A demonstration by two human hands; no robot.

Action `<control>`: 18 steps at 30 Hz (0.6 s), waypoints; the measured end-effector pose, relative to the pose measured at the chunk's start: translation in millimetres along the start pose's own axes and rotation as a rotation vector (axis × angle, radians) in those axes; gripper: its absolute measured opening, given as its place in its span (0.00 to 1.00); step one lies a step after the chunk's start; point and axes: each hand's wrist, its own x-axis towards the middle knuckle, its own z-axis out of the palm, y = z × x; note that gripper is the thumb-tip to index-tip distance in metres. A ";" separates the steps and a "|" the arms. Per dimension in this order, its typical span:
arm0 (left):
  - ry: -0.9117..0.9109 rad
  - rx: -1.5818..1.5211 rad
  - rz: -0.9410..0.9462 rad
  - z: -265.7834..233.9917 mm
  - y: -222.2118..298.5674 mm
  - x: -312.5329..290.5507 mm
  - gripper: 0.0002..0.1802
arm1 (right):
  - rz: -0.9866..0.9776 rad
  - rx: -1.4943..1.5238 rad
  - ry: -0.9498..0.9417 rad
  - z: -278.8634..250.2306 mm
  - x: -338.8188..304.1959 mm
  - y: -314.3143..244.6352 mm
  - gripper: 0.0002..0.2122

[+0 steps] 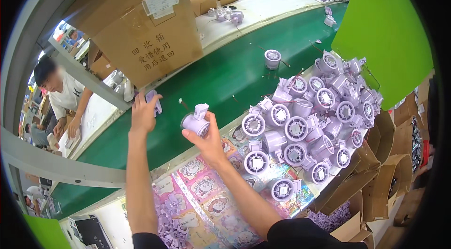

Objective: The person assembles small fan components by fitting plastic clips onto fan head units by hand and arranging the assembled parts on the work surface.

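My right hand point(206, 140) is closed round a lilac cup-shaped plastic housing point(195, 125), held tilted above the green conveyor belt. A small bracket stands up at its top, and a short wire with a white connector sticks out beside it. Over by the belt's far edge, my left hand point(143, 113) has its thumb across another lilac plastic part point(158, 107). The fingers partly hide this part, so its full shape does not show. To the right, a heap of similar lilac housings point(296, 128) with round ribbed ends and thin wires lies on the near worktop.
One lilac housing point(272, 59) stands upright on the green belt point(225, 87). A large cardboard box point(155, 33) rises beyond it. Small lilac pieces point(171, 225) lie on the patterned mat point(202, 206). A grey metal frame point(70, 159) curves at left; a person point(66, 91) sits behind it.
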 end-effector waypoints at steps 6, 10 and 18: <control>-0.121 0.101 -0.118 32.6 -36.7 7.0 0.35 | 0.062 0.039 0.029 4.1 1.5 1.1 0.26; -0.082 -0.340 -0.093 10.7 2.9 7.6 0.27 | -0.176 -0.323 0.142 -12.4 4.5 12.6 0.27; -0.346 -0.549 0.068 -58.6 48.2 -5.7 0.31 | -0.262 -0.881 0.138 -11.0 -1.2 -15.8 0.32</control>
